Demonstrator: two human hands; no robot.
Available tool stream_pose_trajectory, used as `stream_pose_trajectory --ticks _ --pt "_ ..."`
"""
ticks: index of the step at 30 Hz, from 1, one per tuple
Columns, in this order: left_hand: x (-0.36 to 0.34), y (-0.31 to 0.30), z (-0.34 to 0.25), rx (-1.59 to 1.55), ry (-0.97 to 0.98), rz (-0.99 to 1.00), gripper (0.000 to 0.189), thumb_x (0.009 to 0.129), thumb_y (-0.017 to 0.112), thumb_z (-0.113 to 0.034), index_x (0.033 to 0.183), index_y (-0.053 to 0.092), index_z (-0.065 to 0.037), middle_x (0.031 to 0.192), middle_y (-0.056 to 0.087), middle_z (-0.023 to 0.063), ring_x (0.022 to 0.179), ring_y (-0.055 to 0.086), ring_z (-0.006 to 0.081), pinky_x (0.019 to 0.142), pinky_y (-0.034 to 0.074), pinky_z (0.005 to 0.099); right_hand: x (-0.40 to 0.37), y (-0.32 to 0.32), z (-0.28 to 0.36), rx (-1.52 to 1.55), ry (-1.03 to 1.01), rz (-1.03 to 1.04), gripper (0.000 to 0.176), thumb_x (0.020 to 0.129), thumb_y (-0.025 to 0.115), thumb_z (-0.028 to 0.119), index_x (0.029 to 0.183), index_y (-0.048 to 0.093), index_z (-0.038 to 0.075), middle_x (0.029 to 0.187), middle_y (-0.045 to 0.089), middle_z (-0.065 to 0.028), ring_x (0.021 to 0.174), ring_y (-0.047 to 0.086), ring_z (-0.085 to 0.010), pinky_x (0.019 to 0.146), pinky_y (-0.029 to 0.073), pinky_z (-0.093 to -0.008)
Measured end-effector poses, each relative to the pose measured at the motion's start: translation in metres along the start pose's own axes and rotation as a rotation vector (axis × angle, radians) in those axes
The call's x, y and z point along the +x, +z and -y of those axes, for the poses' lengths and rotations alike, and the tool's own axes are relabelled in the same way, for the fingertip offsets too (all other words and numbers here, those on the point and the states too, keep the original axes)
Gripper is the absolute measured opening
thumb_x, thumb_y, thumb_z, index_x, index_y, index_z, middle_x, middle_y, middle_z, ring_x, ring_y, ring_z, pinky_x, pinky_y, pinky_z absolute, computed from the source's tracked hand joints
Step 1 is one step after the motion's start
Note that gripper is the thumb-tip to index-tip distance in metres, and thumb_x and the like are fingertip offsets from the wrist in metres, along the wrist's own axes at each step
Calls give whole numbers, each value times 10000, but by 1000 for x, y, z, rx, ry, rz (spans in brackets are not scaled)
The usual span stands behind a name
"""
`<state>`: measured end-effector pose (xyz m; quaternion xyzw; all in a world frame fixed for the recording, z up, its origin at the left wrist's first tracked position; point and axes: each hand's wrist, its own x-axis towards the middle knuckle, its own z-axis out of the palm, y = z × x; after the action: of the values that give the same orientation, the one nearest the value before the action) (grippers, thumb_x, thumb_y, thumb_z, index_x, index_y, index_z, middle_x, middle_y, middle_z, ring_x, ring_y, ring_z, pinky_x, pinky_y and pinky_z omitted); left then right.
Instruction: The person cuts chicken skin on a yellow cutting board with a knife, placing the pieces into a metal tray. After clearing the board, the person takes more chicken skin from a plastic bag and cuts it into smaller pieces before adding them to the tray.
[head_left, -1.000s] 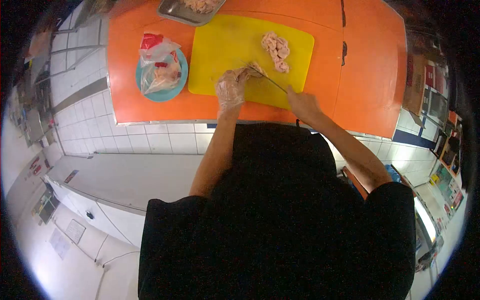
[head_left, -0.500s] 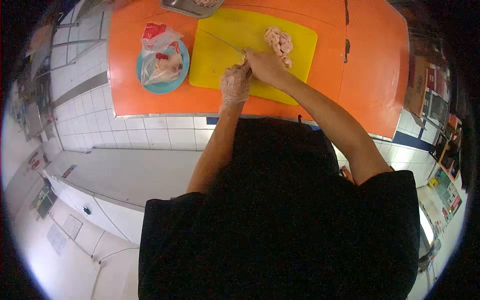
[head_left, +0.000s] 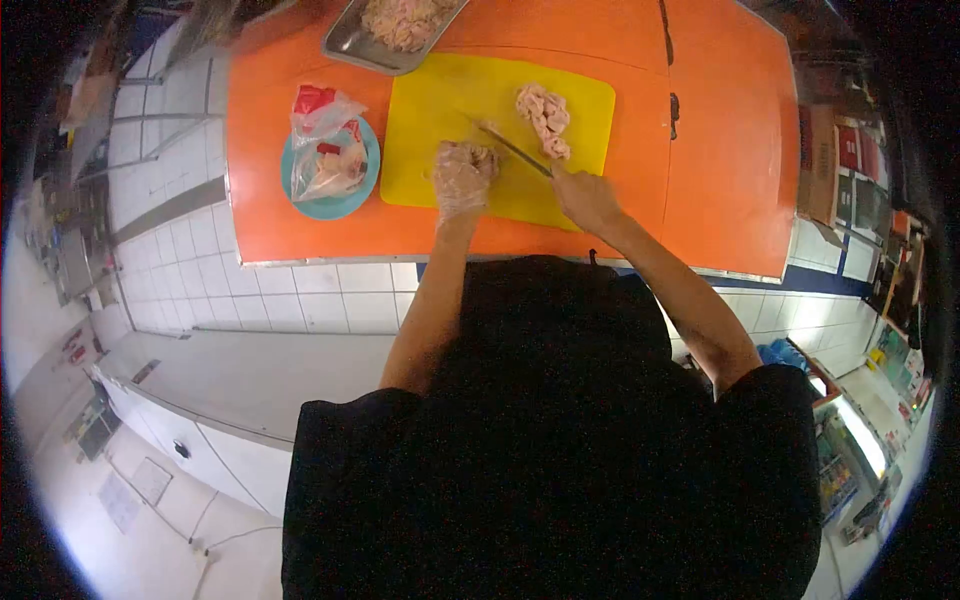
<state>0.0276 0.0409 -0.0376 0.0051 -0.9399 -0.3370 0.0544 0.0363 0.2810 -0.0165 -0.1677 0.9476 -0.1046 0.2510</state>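
My right hand (head_left: pixel 590 200) is wrapped round the handle of a knife (head_left: pixel 517 151), whose blade points up and left over the yellow cutting board (head_left: pixel 420 110). In a clear plastic glove, my left hand (head_left: pixel 462 178) curls over a piece of raw meat (head_left: pixel 485 158) on the board. The glove hides much of that piece. At the board's right side lies a heap of pale raw meat pieces (head_left: pixel 543 112), just beyond the knife.
Left of the board, a blue plate (head_left: pixel 340 208) bears a clear bag (head_left: pixel 318 180) with red print and meat. A metal tray (head_left: pixel 345 40) of shredded pale food (head_left: pixel 405 22) stands behind the board. Everything rests on an orange table (head_left: pixel 720 150).
My right hand has moved right and down with the knife, away from my left hand. The view has tilted, so more of the metal tray shows.
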Motion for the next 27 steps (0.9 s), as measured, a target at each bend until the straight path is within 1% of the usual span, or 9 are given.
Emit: stream_pose_trajectory --ticks 4,6,10,12,16,18,21,26,27 --pt "11 -26 -25 103 28 72 237 913 703 -241 917 652 -9 873 709 190 826 684 382 753 537 466 7 -11 -1 127 148 -199 352 1078 428 329 1274 499 46 748 680 -257 689 683 -477 625 534 -621" --pt "18 -40 -45 -135 -293 206 253 924 708 -261 935 628 -21 842 687 168 805 684 335 750 543 444 -3 -28 2 169 171 -228 317 1057 468 313 1222 504 45 736 675 -258 676 682 -471 603 530 -614" --pt "31 -36 -61 -310 -361 160 206 919 722 -169 958 583 -22 855 657 114 753 655 244 719 536 401 -20 -39 2 283 193 -240 296 1047 500 323 1160 522 51 718 664 -259 660 674 -470 568 522 -602" --pt "37 -28 -59 -635 -488 133 222 923 727 -170 992 579 -19 903 665 104 805 663 195 741 545 363 -25 -41 3 329 191 -236 302 1050 497 327 1154 523 44 716 662 -260 657 672 -471 566 522 -601" --pt "26 -20 -49 -961 -589 57 290 917 748 -204 1064 592 -9 970 686 123 844 669 216 779 554 363 -30 -40 11 372 180 -237 301 1053 491 325 1138 526 38 716 656 -263 657 665 -481 578 524 -607" --pt "16 -26 -44 -382 -589 97 315 907 758 -217 1085 620 2 976 704 128 894 687 238 805 554 376 -30 -40 15 353 148 -226 302 1056 483 325 1153 530 43 724 661 -258 662 667 -483 589 527 -610" --pt "0 -19 -11 -282 -546 158 306 870 769 -207 1077 660 -9 979 725 153 930 705 299 832 556 398 -32 -29 17 234 80 -153 302 1056 475 319 1181 529 49 743 675 -245 678 675 -480 610 533 -615" --pt "1 -26 -19 100 20 -35 238 815 756 -180 1010 718 -50 920 709 202 873 676 401 785 549 473 -39 -32 29 99 43 16 277 1032 489 272 1200 503 52 776 700 -221 712 704 -458 622 547 -610" --pt "3 -19 -17 99 28 -45 238 815 756 -180 1010 718 -50 920 709 202 873 676 401 785 549 473 -40 -25 26 58 53 38 260 1012 504 244 1189 496 54 782 703 -222 717 711 -448 622 551 -602"
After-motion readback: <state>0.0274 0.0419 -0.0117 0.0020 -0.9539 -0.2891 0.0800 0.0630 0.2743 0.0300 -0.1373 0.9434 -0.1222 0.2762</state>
